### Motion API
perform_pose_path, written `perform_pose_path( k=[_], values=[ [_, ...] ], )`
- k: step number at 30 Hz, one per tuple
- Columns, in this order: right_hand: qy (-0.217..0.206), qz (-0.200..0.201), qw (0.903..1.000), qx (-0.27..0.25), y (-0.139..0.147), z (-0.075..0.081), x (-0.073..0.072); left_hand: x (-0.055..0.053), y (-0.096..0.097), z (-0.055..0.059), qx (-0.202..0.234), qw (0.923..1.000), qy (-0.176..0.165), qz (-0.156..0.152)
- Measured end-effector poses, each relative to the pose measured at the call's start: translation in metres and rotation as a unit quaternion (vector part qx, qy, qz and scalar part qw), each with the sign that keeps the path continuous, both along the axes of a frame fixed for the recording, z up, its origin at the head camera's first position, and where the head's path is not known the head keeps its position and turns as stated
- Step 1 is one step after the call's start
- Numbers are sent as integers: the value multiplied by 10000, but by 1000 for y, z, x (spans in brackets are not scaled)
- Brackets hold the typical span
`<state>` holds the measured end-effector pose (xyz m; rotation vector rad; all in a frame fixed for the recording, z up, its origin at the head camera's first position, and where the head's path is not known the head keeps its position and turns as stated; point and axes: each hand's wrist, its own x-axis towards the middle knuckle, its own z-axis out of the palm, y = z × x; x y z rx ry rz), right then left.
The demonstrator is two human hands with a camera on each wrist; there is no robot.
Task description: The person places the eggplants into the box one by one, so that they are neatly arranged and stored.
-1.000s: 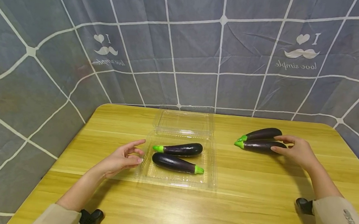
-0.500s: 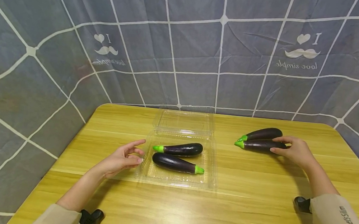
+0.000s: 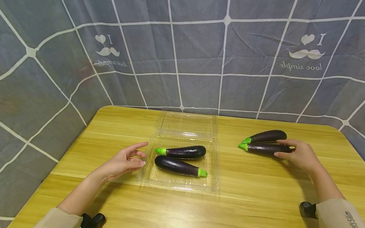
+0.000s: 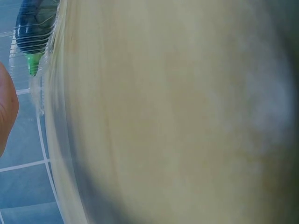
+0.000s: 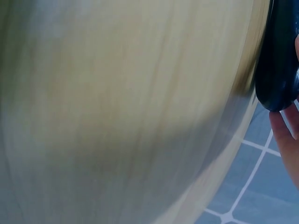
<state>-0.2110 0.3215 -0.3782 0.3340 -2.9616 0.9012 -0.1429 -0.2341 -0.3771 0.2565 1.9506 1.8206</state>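
In the head view, my right hand (image 3: 297, 153) holds the blunt end of a dark purple eggplant (image 3: 261, 148) between thumb and fingers. Its green stem points left. A second eggplant (image 3: 271, 136) lies right behind it, the two stems meeting. The right wrist view shows the held eggplant (image 5: 278, 56) with fingers (image 5: 282, 133) at its rounded end. At the left side of a clear plastic clamshell box (image 3: 182, 185), my left hand (image 3: 125, 163) has its fingers spread loosely around nothing. Two eggplants lie in the box, the rear one (image 3: 185, 152) stem left, the front one (image 3: 177, 166) stem right.
The box's clear lid (image 3: 188, 123) is folded back, away from me. Everything stands on a yellow wood-grain table (image 3: 172, 216). A grey curtain (image 3: 201, 57) with white lines hangs behind the table's far edge and along the left.
My right hand has shifted very slightly at the eggplant's end. The left hand, the box and all the eggplants stay where they were.
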Motion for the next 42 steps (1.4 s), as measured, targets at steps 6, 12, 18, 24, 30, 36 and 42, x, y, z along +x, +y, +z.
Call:
perform_pose_path(
  k=[6,12,18,24,30,36,42],
  values=[
    [311,198,9992,154,-2,0,1,0,0,0,28,10000,9,-5],
    [389,273,9988,116,-5,1,4,-1,0,-1,17,10000,43,11],
    [474,342,9982,136,-7,0,5,-1,0,0,-49,10000,54,52],
    [452,453,9979,105,-9,-1,6,0,1,1,7,10000,28,46],
    [658,607,9960,-41,-11,-3,8,1,1,2,47,10000,-6,57],
    [712,649,9953,-109,-12,-4,11,1,1,2,26,10000,-5,58],
    [673,633,9956,-179,-16,0,16,1,1,1,20,10000,5,64]
  ],
)
